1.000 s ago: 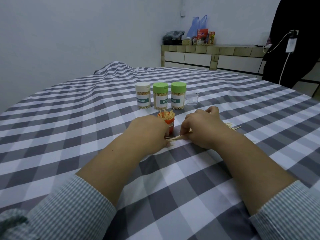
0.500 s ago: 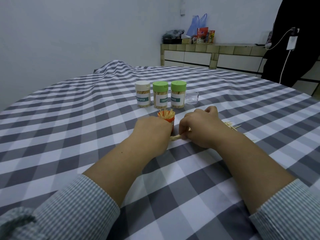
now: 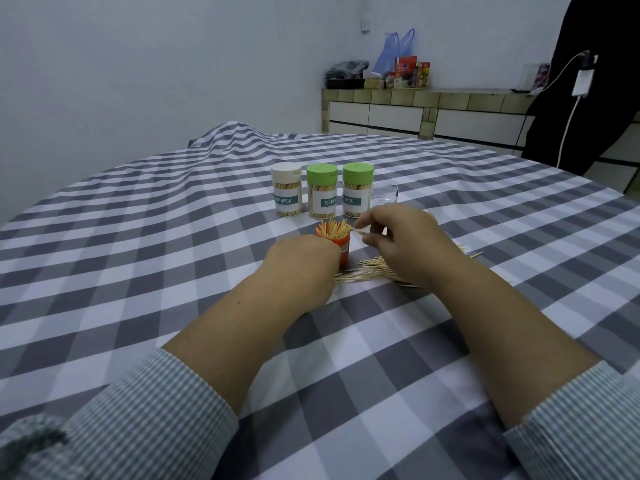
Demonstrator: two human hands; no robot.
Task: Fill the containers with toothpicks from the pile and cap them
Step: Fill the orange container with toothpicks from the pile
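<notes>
Steadying the orange container [image 3: 343, 249], the left hand [image 3: 304, 261] wrapped its fingers around the body while the right hand [image 3: 398, 237] pinched a toothpick [image 3: 358, 231] just beside the bristling mouth. Filling was the step in hand; the next move likely called for tipping that toothpick in among the others. The pile [image 3: 374, 271] lay on the counter [image 3: 138, 271] right of the container, under the right wrist. Three capped containers [image 3: 322, 194] stood behind it.

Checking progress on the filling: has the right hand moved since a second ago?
Yes. The right hand has risen off the toothpick pile toward the orange container, pinching a toothpick by its mouth.
</notes>
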